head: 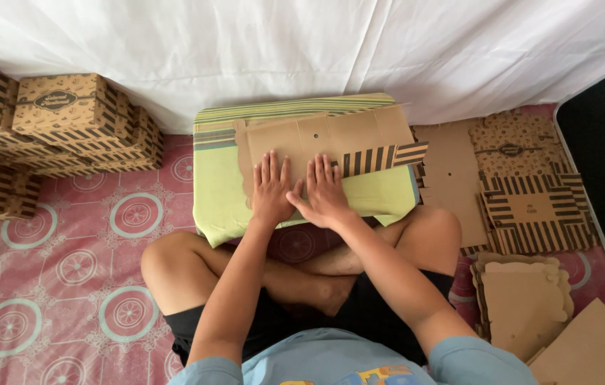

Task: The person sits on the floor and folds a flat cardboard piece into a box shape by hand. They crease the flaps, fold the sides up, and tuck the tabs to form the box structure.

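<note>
Crossed legs near the camera, both forearms reaching far. Left hand (271,187) and right hand (325,191): fingers spread, palms pressed flat, side by side on an unfolded cardboard box blank (324,142). Blank: plain brown inside face up, black-striped flap at right, lying on a green cushion (220,192). Finished striped boxes (67,121) stacked far left; flat blanks (524,207) right.

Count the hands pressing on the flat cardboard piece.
2. The left hand lies flat on the cardboard piece toward its left; the right hand is flat beside it, thumbs nearly touching. None seem hidden.
</note>
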